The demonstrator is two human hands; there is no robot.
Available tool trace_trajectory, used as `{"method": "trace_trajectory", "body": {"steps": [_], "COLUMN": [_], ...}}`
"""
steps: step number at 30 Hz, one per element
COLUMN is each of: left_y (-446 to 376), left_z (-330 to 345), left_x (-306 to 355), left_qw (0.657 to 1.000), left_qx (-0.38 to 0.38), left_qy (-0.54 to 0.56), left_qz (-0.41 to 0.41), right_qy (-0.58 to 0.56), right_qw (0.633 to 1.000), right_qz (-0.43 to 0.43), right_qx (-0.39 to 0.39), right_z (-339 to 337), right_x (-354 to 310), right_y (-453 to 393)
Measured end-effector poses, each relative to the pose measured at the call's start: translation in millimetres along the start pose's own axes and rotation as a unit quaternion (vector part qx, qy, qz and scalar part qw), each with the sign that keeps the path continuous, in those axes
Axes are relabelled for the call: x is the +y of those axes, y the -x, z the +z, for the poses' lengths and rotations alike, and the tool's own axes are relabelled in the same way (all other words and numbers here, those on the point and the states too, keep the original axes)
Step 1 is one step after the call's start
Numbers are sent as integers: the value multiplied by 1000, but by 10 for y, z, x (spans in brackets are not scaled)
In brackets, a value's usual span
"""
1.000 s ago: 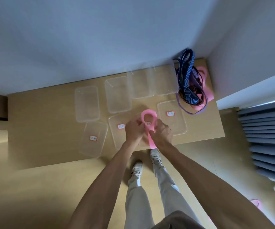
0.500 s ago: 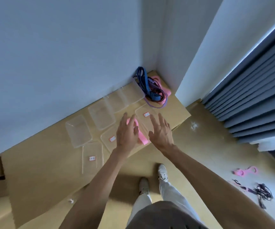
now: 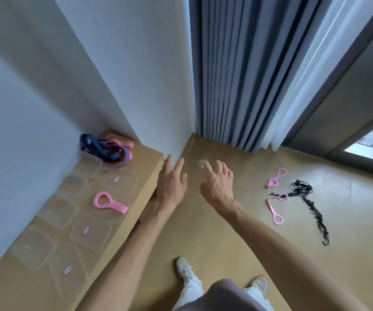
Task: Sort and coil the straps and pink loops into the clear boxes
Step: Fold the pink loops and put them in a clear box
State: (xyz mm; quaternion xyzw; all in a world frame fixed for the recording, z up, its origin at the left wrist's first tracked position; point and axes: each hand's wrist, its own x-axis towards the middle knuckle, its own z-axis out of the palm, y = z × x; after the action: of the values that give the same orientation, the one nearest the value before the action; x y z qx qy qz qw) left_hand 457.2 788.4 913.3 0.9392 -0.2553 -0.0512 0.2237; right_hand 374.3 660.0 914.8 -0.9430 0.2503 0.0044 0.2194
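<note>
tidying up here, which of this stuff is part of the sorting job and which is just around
Job:
pink loop lying over the clear boxes
strap pile in the table corner
two pink loops on the floor
black strap

Just around:
curtain
shoes

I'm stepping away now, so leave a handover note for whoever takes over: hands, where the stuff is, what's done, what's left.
Left hand and right hand: both open, holding nothing, raised above the floor.
Done: one pink loop lies on the clear boxes on the table.
Left: the tangled pile of straps at the table's far corner; on the floor, two pink loops and a black strap.
</note>
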Motion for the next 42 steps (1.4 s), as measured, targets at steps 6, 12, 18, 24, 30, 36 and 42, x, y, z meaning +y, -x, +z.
{"method": "trace_trajectory", "body": {"steps": [6,12,18,24,30,36,42], "left_y": [41,103,61,-265,-765,-1036,-1176], "left_z": [988,1852,2489,3131,3974,4683,5724], "left_x": [1759,3256,4133,4445,4423,4266,3906], "left_qw": [995,977,951,934,907,905,922], "left_qx": [-63,-140,-200,-244,-280,-327,-330], "left_qy": [24,29,4,-13,-19,-45,-39], "left_qz": [76,158,236,262,312,270,200], "right_qy": [-3,-17,-24,-38,-76,-107,-112], "right_qw": [995,979,958,938,924,916,912], "right_qz": [101,197,275,342,374,387,386], "right_qx": [16,60,71,44,32,-19,-85], "right_z": [-746,-1413,-1690,-1502,-1013,-477,419], "right_x": [1829,3326,4302,4908,5438,5908,6466], "right_y": [497,871,994,693,217,-211,-634]}}
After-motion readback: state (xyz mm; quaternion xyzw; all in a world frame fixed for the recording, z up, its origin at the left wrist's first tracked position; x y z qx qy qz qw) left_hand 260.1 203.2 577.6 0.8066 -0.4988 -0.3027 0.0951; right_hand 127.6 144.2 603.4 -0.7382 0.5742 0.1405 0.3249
